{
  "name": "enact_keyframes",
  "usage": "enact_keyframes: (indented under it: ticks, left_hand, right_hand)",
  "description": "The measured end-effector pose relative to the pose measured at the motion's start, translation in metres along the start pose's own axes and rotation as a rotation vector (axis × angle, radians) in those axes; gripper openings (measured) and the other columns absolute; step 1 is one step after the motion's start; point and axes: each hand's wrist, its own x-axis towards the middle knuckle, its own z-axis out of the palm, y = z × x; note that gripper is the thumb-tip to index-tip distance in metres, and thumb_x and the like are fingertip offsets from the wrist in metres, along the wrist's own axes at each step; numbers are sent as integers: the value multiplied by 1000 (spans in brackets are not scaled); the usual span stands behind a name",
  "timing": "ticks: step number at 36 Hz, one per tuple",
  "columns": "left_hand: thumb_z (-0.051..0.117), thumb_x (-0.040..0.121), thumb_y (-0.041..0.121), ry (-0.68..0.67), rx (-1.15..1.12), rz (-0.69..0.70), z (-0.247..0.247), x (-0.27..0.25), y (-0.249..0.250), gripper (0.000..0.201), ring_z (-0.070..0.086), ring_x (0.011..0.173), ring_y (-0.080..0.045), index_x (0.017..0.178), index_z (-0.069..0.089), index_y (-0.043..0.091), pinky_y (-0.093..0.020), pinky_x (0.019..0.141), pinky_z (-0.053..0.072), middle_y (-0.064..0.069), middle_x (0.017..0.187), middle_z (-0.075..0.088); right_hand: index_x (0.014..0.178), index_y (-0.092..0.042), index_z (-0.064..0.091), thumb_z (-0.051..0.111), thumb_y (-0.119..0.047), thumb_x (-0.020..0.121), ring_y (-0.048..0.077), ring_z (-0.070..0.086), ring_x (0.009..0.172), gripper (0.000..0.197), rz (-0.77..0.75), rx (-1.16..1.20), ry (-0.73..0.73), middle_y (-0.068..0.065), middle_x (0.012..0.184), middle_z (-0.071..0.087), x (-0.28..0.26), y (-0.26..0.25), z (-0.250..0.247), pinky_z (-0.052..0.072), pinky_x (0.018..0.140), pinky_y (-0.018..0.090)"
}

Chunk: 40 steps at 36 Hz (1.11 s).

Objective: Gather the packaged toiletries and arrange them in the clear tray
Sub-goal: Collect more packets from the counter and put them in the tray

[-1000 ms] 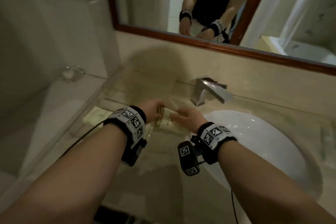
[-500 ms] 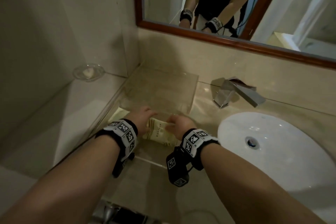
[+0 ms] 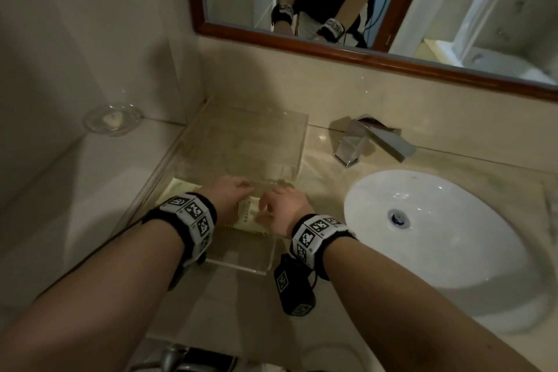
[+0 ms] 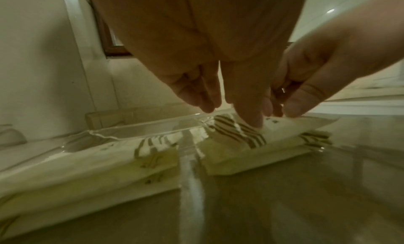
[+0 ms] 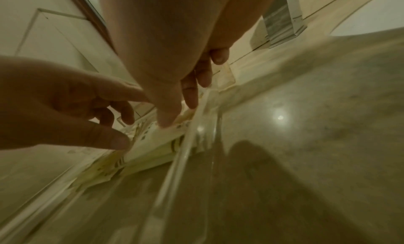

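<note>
Head view: both hands work inside the near end of the clear tray (image 3: 241,142), which sits at the worktop's (image 3: 320,187) left edge, against the side wall and left of the sink (image 3: 453,244). The left hand (image 3: 231,195) and right hand (image 3: 282,205) meet over a pale packet (image 3: 248,217), probably to square it against the packets already lying at the tray's left side.

Left wrist view: the left fingers (image 4: 249,113) are straight and slightly apart, tips pressing down on the striped packet (image 4: 236,133) to hold it flat. It lies on top of another packet. The right hand (image 4: 310,71) comes in from the right, thumb and curled fingers on the packet's far edge; a true pinch I cannot tell.

Right wrist view: the right fingers (image 5: 168,113) reach down beside the tray wall (image 5: 192,139), tips on the packet (image 5: 157,140), steering it clear of that wall.
</note>
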Motion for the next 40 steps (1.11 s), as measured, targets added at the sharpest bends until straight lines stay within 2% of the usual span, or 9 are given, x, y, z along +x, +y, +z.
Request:
enact_keyframes:
  ticks: [3, 7, 10, 14, 19, 22, 26, 31, 40]
  left_hand:
    - [64, 83, 25, -55, -8, 30, -2, 1, 4, 66, 38, 134, -18, 142, 37, 21, -26, 111, 30, -2, 146, 37]
    - [60, 84, 22, -122, 39, 9, 1, 5, 6, 53, 45, 128, -22, 135, 44, 16, -29, 107, 35, -5, 138, 45]
    - [59, 85, 18, -157, 50, 4, 1, 9, 6, 50, 46, 127, -24, 133, 44, 12, -30, 106, 36, -9, 137, 46]
    - [68, 79, 20, -173, 15, -30, 4, 16, 7, 60, 45, 128, -23, 132, 42, 13, -29, 106, 36, -8, 137, 46]
    - [71, 78, 32, -182, -21, -101, 6, 21, 9, 62, 49, 126, -23, 132, 44, 15, -30, 105, 37, -7, 136, 49]
    - [68, 82, 23, -214, -52, -144, 4, 24, 9, 54, 50, 125, -24, 130, 48, 13, -31, 105, 38, -8, 136, 51]
    - [75, 74, 24, -211, -8, -129, 4, 29, 9, 57, 56, 117, -23, 125, 51, 11, -30, 98, 45, -8, 127, 57]
    - [70, 80, 30, -263, 85, -119, 1, 33, 15, 51, 54, 120, -21, 124, 50, 15, -29, 100, 43, -5, 130, 54]
    - [74, 74, 34, -244, 115, -111, 0, 28, 14, 57, 54, 118, -21, 123, 51, 17, -30, 100, 44, -5, 129, 54]
  right_hand:
    - [115, -29, 55, 60, -54, 79, 22, 42, 123, 44, -17, -38, -28, -2, 130, 52, -1, 0, 0, 30, 106, 38]
    - [121, -29, 52, 63, -52, 76, 23, 38, 128, 51, -35, -78, -36, -2, 133, 48, -1, -2, 2, 24, 107, 40]
    - [122, -28, 50, 65, -46, 79, 24, 35, 129, 50, -25, -123, -52, -1, 134, 47, 1, -3, 6, 23, 107, 41]
    - [120, -23, 49, 67, -43, 78, 27, 35, 126, 50, -32, -150, -69, 2, 130, 50, 0, -2, 9, 22, 106, 42]
    - [120, -26, 53, 52, -59, 84, 27, 38, 126, 49, -21, -153, -84, 3, 130, 53, 3, -6, 3, 23, 104, 44]
    - [124, -25, 53, 54, -53, 86, 27, 37, 129, 47, -20, -196, -118, 4, 134, 51, 4, -6, -2, 22, 106, 44]
    - [123, -28, 57, 55, -50, 87, 27, 33, 128, 42, -30, -306, -138, 4, 131, 51, 4, -8, 5, 23, 104, 43]
    - [118, -28, 63, 57, -52, 85, 28, 29, 129, 42, -23, -346, -170, 5, 134, 48, 5, -10, 10, 20, 106, 44]
    - [118, -24, 63, 54, -54, 85, 27, 30, 128, 46, -29, -326, -125, 5, 131, 50, 5, -8, 11, 20, 106, 43]
